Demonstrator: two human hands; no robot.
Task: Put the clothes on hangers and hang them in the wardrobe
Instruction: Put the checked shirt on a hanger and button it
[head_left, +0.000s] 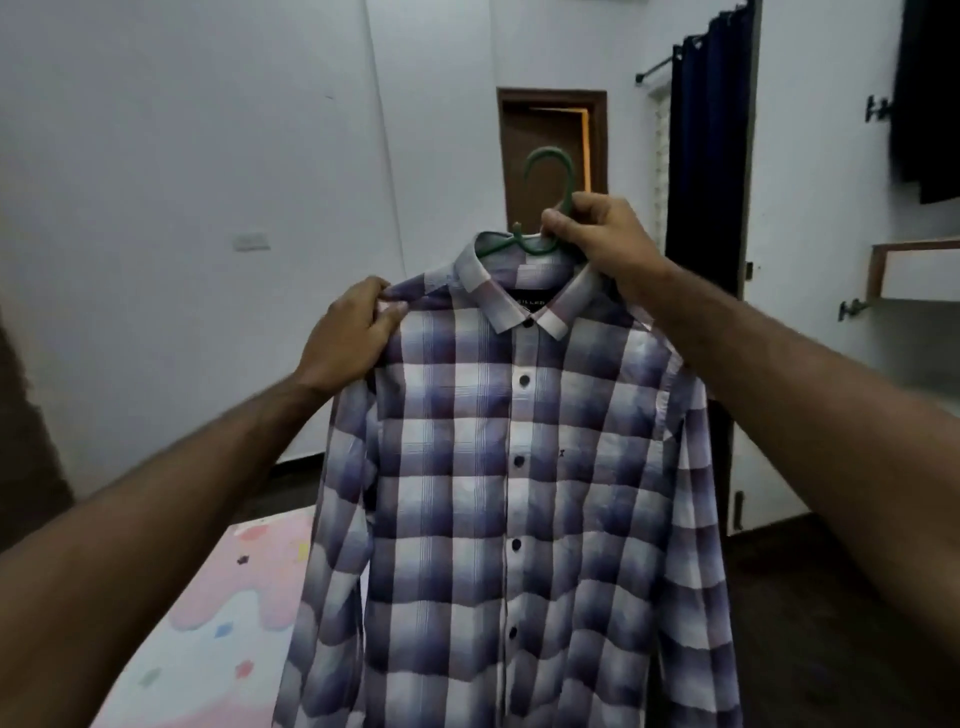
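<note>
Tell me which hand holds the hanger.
The right hand grips the green hanger below its hook; the left hand pinches the checked shirt's shoulder instead.

The shoulder bars of the green plastic hanger (540, 208) are hidden inside the blue-and-white checked button-up shirt (509, 493). The shirt hem and sleeve ends are cut off by the lower frame edge. The collar label text is too small to read. The pink patterned bed sheet (218, 623) is partly covered by the shirt.
</note>
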